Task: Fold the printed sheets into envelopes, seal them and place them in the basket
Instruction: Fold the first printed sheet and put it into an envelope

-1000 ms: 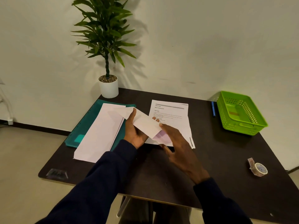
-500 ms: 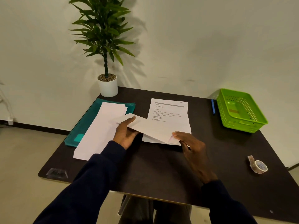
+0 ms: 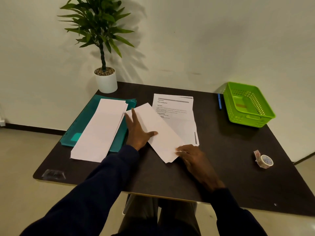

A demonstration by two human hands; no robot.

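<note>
Head view, left grip (image 3: 138, 132): my fingers lay spread flat on the envelope (image 3: 158, 132).
Right grip (image 3: 192, 157): fingertips met its near end; pinching or pressing, I could not tell.
Envelope: lay slantwise on the counter (image 3: 221, 150), overlapping the printed sheets (image 3: 177, 116).
Basket (image 3: 250, 118): stood well apart.

Desk: one desk (image 3: 170, 181).
Grips: two, the left grip (image 3: 138, 132) and the right grip (image 3: 196, 160).
Single envelopes: one loose envelope (image 3: 160, 132), near the middle of the desk.
Envelope piles: one envelope pile (image 3: 100, 132), towards the left edge; the number in it cannot be told.
Printed paper: one stack of printed sheets (image 3: 180, 120), towards the far edge; several sheet edges show, but the number cannot be told.
Folders: one teal folder (image 3: 75, 133), under the envelope pile.
Baskets: one green basket (image 3: 247, 119), at the far right corner.
Pens: one blue pen (image 3: 219, 103), just left of the basket.
Tape: one tape roll (image 3: 265, 161), near the right edge.
Plants: one potted plant (image 3: 106, 80), at the far left corner.
Clear strips: one clear strip (image 3: 53, 174), at the near left corner.
</note>
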